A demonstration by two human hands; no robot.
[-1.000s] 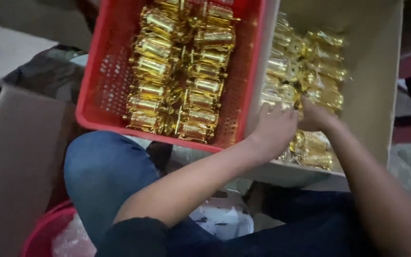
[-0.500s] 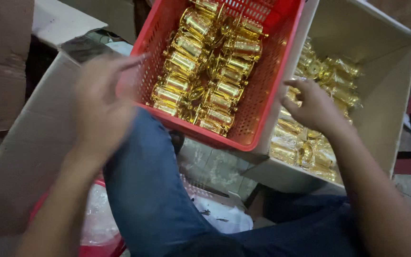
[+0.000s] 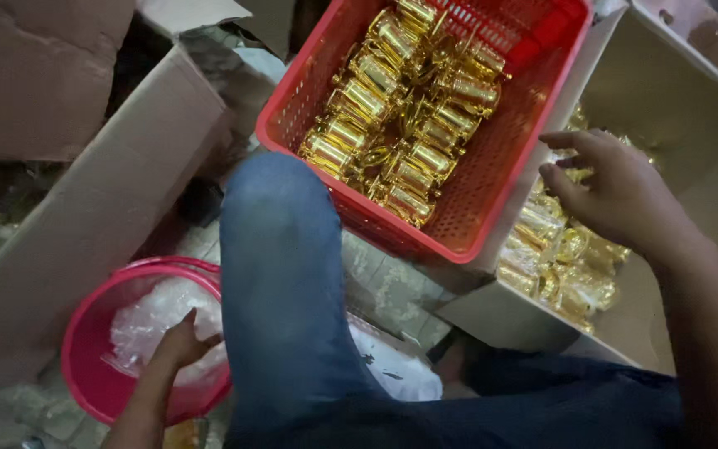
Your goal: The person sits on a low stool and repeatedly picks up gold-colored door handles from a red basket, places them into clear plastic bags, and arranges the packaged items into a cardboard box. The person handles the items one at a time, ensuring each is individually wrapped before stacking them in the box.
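Head view: left hand grips clear wrap in pink tub; right hand spread over cardboard box.

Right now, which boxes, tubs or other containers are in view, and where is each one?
Red perforated basket: top centre, rectangular, holds gold parts.
Open cardboard box: right, tan, gold pieces inside, right hand above it.
Pink round tub: lower left, clear plastic bags, left hand inside.
Brown carton: left.
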